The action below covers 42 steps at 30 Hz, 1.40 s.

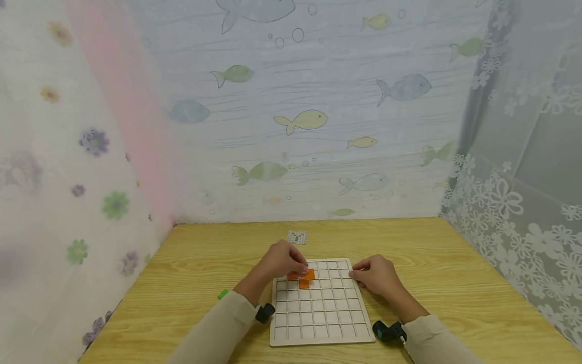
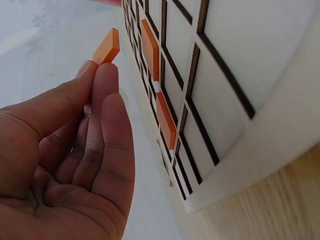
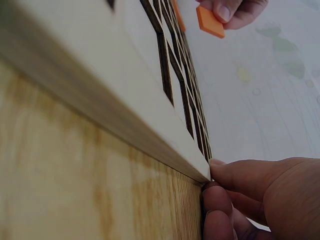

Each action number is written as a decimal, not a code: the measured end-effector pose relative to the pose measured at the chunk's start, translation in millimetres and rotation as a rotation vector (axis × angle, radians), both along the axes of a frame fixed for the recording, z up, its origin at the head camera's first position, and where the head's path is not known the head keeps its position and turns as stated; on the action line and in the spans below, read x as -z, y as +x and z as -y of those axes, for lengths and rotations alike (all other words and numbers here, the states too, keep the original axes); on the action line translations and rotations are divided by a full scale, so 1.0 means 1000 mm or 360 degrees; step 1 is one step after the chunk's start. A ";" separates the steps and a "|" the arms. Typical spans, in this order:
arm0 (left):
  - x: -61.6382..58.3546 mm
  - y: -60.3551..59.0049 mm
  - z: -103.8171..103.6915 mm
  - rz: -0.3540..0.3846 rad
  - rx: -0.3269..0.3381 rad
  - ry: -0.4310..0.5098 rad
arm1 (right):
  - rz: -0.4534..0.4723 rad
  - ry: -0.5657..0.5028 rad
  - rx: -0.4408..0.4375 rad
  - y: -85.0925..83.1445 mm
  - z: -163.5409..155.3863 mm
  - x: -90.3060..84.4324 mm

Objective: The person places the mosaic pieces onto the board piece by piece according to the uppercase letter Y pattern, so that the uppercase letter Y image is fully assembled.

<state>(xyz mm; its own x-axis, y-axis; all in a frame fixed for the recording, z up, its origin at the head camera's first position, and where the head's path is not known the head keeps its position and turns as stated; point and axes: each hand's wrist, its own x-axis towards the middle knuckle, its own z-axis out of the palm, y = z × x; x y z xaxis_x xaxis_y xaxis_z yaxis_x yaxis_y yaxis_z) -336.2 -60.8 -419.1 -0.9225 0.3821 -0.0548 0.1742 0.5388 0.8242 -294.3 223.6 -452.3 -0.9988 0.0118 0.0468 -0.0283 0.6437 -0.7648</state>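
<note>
The left hand (image 1: 283, 260) is pinching a small orange tile (image 2: 106, 46) at its fingertips, holding it just above the grid board (image 1: 318, 323), beside two orange tiles (image 1: 303, 283) already sitting in cells under that hand. The tile looks thin, stiff and very light, probably smooth, so pinching its flat edges seems the surest hold. The right hand (image 1: 378, 277) is pressing curled fingertips against the board's far right edge, steadying it on the bench (image 1: 454, 263). Beyond the left hand, a small pattern card (image 1: 297, 236) is lying; a green piece (image 1: 223, 294) is lying near the left sleeve.

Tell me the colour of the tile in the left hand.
Orange tile, pinched at the left hand's fingertips; clearest in the left wrist view.
</note>
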 end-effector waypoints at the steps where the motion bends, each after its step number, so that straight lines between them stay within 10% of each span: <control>1: 0.000 0.000 -0.001 -0.0001 -0.0004 -0.0005 | -0.0004 0.0003 -0.0004 0.000 0.000 0.000; 42: 0.003 0.011 -0.050 0.0028 -0.0047 -0.0125 | -0.0013 0.0027 -0.0004 0.000 -0.003 0.000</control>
